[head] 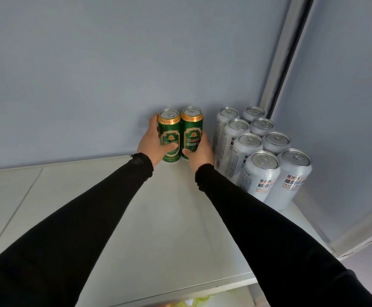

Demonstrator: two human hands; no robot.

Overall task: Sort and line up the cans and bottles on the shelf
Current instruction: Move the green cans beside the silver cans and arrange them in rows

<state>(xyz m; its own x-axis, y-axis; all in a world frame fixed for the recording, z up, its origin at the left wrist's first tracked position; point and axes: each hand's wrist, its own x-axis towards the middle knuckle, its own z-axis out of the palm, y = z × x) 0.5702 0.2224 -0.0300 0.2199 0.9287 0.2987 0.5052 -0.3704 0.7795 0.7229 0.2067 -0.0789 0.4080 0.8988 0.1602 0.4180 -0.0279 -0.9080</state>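
We see two green cans standing upright and touching side by side at the back of the white shelf [158,218], against the pale blue back wall [114,63]. Each has a gold band under a silver top with a pull tab, and a shield-shaped label on its front. The left green can [170,134] is gripped by our left hand [150,144], fingers curled round its outer side and thumb across the lower front. The right green can [191,129] is gripped by our right hand [199,151], thumb on the lower front and fingers wrapped round its right side. Both hands sit low on the cans, tops left free. Black sleeves [91,207] cover both arms. Just to the right, apart from the green pair, eight silver-white cans [262,171] stand in two rows running front to back, in the shelf's right corner beside the side wall [346,107].
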